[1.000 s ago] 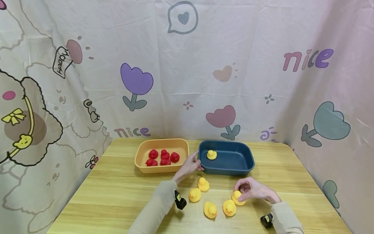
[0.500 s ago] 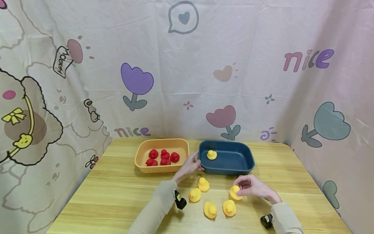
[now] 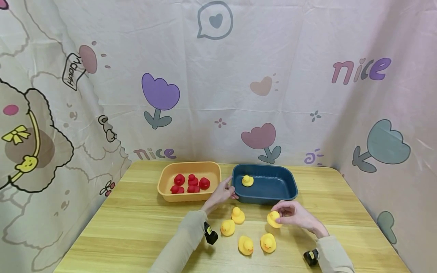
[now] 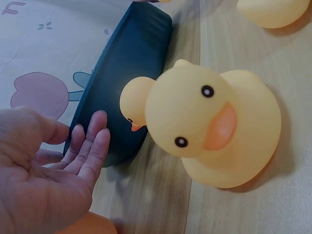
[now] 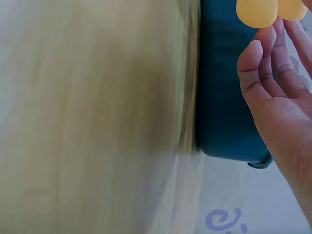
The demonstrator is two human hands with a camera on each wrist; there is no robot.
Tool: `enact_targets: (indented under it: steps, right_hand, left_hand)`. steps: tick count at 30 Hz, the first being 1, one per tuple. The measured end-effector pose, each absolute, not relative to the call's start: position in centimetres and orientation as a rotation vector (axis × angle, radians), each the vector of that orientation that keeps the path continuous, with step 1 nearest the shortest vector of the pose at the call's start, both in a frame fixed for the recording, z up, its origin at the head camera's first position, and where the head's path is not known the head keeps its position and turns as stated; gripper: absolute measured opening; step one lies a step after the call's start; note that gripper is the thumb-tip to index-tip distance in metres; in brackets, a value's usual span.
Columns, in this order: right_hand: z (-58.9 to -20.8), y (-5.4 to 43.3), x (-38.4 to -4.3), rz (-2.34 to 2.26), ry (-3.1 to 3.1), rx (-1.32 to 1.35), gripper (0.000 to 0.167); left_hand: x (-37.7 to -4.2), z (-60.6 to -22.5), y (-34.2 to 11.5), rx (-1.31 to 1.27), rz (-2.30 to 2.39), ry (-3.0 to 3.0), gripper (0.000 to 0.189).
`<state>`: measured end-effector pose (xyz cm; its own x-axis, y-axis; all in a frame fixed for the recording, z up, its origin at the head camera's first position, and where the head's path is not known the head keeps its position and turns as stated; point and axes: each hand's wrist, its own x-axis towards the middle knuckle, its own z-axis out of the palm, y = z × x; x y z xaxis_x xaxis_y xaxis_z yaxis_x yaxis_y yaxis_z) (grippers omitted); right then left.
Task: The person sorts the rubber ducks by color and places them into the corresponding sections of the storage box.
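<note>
My right hand (image 3: 296, 216) pinches a yellow rubber duck (image 3: 273, 219) between thumb and fingers, in front of the blue bin (image 3: 263, 200). In the right wrist view, part of a rounded yellow shape (image 5: 257, 13) shows at the fingertips. My left hand (image 3: 220, 195) touches the bin's left end with relaxed fingers (image 4: 92, 165), its palm seen in the left wrist view. One yellow duck (image 3: 247, 181) sits inside the blue bin. Several others stand on the table, among them a duck near the bin (image 3: 238, 215), one by my left wrist (image 3: 227, 228) and one at the front (image 3: 246, 245).
An orange bin (image 3: 167, 196) with several red ducks (image 3: 193, 180) stands left of the blue bin. Another yellow duck (image 3: 268, 243) sits below my right hand. A printed cloth (image 3: 218, 76) hangs behind the wooden table (image 3: 129, 227).
My right hand has lifted the yellow duck off the table and moved it slightly left, toward the blue bin. My left hand has stayed at the bin's end.
</note>
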<state>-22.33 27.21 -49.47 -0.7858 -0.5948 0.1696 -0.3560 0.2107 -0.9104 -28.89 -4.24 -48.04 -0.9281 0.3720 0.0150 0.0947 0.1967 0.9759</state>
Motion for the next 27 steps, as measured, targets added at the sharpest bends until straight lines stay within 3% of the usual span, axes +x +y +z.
enact_targets:
  steps: [20, 27]
  right_hand:
    - [-47.4, 25.3, -22.2, -1.791, 2.442, -0.875, 0.026]
    - [-46.5, 24.5, -22.2, -1.884, 2.469, -0.881, 0.027]
  left_hand:
    - [-29.1, -48.4, -4.0, 0.446, 1.799, 2.268, 0.06]
    - [-28.1, -46.9, -4.2, 0.456, 1.817, 2.249, 0.059]
